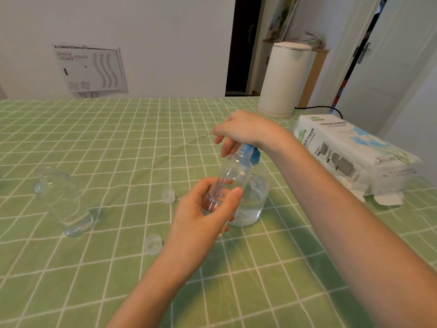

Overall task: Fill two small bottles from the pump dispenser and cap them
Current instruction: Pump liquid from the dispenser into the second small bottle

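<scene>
- Clear plastic small bottle held tilted in left hand, fingers wrapped round its lower half; neck leans up toward the blue pump head. Bottle looks nearly empty, a little liquid low down at most.
- Right hand sits over the pump head, fingers curled loosely down; whether it actually presses or grips, can't tell, nozzle hidden under the palm.
- Pump dispenser stands just behind the held bottle, approx. half full, on green check cloth.
- Risk 1: nozzle vs. neck alignment not visible; if off, the stroke squirts onto cloth or fingers.
- Risk 2: one-handed downward push w/ no hand on the dispenser body; could tip or skid on the wrinkled cloth.
- Risk 3: wet clear plastic slips in the grip.
- 2nd bottle lies well apart at left; two caps loose near left forearm, easily swept when the arm drops.
- Room: open cloth left and front; tissue pack and white canister crowd the right side, near the right elbow's path.
</scene>
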Motion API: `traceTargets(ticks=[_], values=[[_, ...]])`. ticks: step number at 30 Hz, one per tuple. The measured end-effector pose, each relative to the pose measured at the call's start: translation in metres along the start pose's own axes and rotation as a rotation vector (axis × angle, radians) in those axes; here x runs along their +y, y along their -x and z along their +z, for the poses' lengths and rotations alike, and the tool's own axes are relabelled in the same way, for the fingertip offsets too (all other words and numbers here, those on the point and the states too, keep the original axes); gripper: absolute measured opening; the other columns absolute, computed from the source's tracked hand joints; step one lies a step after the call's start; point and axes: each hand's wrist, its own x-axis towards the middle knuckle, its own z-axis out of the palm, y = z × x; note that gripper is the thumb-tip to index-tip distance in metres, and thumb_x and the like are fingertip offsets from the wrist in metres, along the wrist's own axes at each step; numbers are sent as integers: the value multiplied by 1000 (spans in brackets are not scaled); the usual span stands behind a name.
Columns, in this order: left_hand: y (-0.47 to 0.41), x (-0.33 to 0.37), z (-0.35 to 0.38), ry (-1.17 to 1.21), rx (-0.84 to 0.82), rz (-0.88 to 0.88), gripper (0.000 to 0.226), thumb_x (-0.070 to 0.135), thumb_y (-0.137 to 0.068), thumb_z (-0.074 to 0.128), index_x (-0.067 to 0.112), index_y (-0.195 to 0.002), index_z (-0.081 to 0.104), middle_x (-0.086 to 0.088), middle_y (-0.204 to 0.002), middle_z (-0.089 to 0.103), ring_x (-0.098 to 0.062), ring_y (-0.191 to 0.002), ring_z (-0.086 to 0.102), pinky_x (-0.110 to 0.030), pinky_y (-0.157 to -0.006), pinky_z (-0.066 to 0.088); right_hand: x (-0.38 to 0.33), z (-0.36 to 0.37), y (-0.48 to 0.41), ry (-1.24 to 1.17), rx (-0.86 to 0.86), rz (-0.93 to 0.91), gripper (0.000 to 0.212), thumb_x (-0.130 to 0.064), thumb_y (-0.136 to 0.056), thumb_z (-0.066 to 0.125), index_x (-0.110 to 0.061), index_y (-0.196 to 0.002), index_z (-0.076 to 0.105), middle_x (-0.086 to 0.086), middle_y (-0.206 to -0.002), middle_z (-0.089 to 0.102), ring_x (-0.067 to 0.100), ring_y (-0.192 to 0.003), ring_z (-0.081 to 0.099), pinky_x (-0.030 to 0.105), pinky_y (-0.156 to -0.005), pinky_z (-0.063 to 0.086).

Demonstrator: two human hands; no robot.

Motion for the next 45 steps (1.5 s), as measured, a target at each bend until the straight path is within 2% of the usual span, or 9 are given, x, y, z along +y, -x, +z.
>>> traceTargets(ticks=[3, 12, 17, 20, 25, 28, 32, 35, 45], values=[[0, 1, 0, 3, 3, -2, 37, 47, -65, 60, 27, -95, 65, 1, -79, 69, 1, -57, 60, -12, -52, 48, -1, -1, 0, 15, 5, -12, 26, -29, -91, 47, -13, -88, 67, 8, -86, 71, 30, -97, 67, 35, -85, 50], [-2, 5, 1, 4, -3, 26, 36, 44, -68, 60, 24, -98, 65, -3, -77, 69, 0, -57, 59, -13, -52, 48, -9, -12, 1, 40, 48, -58, 26, -27, -90, 49, -10, -95, 68, 7, -85, 73, 25, -94, 68, 36, -87, 52], [-2, 4, 1, -5, -8, 27, 38, 44, -68, 59, 23, -99, 65, 1, -74, 68, 0, -57, 59, -12, -51, 47, -6, -9, 1, -10, 14, -25, 26, -26, -91, 47, -10, -89, 67, 4, -71, 72, 24, -86, 69, 26, -68, 49], [-1, 2, 0, -6, -10, 17, 38, 46, -66, 59, 25, -97, 65, -1, -78, 69, 1, -57, 59, -12, -51, 47, -4, -5, 1, 0, 6, -17, 26, -26, -91, 46, -10, -91, 67, 0, -66, 70, 23, -87, 67, 26, -66, 46], [1, 0, 0, -16, -14, 3, 35, 48, -66, 59, 29, -95, 64, 1, -81, 69, 1, -59, 60, -12, -53, 49, -1, 0, 2, -24, -1, -8, 28, -24, -91, 46, -8, -96, 69, 1, -71, 70, 27, -99, 67, 29, -76, 47], [1, 0, 0, -10, -14, 2, 35, 47, -66, 59, 28, -95, 64, 1, -79, 69, 2, -58, 60, -12, -52, 48, -1, 0, 3, -15, 6, -12, 28, -25, -91, 46, -9, -97, 68, 1, -72, 70, 27, -98, 66, 30, -80, 48], [-1, 3, 1, 9, -8, 19, 36, 45, -66, 60, 25, -96, 65, -3, -76, 69, 0, -57, 58, -12, -51, 47, -5, -7, 3, 9, 21, -29, 25, -26, -91, 47, -10, -95, 67, 4, -75, 71, 25, -91, 68, 28, -74, 49], [-1, 4, 1, 31, -10, 28, 33, 43, -67, 61, 25, -94, 66, 3, -73, 68, -1, -57, 58, -12, -50, 46, -9, -12, 2, 49, 60, -57, 25, -26, -90, 49, -9, -96, 67, 7, -84, 73, 26, -92, 68, 32, -84, 51], [-1, 1, 0, 20, -8, 11, 31, 44, -68, 61, 26, -93, 66, 5, -70, 67, 0, -57, 58, -12, -51, 47, -4, -4, 1, -13, 8, -5, 24, -22, -90, 48, -8, -93, 67, 4, -70, 70, 21, -82, 65, 28, -68, 48]])
